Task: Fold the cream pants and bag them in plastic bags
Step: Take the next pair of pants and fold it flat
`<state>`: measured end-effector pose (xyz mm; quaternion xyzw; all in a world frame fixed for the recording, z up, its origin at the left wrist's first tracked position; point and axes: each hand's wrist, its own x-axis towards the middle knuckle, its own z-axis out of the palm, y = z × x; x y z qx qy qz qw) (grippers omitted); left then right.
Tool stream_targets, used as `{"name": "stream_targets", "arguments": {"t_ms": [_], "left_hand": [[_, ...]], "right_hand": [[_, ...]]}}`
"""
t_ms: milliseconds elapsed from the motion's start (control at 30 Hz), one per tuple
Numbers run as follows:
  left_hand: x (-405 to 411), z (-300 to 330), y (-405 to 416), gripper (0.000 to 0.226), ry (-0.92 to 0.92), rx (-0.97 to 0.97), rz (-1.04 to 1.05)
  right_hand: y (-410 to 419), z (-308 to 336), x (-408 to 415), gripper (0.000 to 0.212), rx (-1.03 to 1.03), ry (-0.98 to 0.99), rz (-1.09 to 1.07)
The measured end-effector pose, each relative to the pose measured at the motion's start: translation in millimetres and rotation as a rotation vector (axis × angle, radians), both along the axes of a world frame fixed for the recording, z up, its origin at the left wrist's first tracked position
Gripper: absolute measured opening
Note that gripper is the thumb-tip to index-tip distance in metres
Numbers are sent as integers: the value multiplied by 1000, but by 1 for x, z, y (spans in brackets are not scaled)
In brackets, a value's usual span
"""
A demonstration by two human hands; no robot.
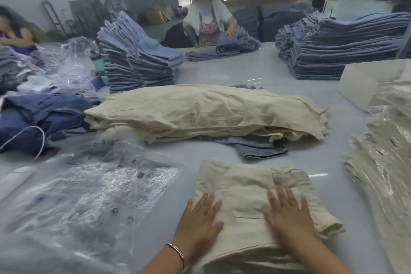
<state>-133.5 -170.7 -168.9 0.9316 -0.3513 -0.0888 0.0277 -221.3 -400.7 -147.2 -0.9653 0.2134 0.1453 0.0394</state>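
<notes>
A folded pair of cream pants [246, 187] lies on the grey table right in front of me, back pocket facing up. My left hand [200, 222] lies flat on its left edge with fingers straight. My right hand [289, 213] presses flat on the right half, beside the pocket. Behind it sits a pile of unfolded cream pants [206, 109] laid lengthwise. A stack of clear plastic bags [89, 193] with printed warnings lies to the left. Bagged cream pants [382, 162] are heaped at the right.
Dark blue garments [42, 115] lie at the left, and a blue piece [258, 147] pokes out under the cream pile. Tall stacks of blue jeans [138, 58] [342, 44] stand at the back. A white box [364, 82] sits at right. People work across the table [222, 73].
</notes>
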Motion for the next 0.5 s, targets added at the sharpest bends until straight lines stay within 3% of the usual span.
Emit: {"name": "stream_targets", "arguments": {"t_ms": [100,200,333,433,500], "left_hand": [[-5,12,27,46,-238,-51,18],[7,24,78,25,-296,-210,204],[31,37,184,33,-198,-105,594],[34,31,256,38,-86,89,544],[30,24,282,56,10,127,440]], "right_hand": [[27,9,10,58,35,-52,-30],[61,4,20,63,45,-168,120],[117,2,33,67,107,-316,333],[158,3,49,66,181,-598,434],[189,7,57,60,281,-686,509]]}}
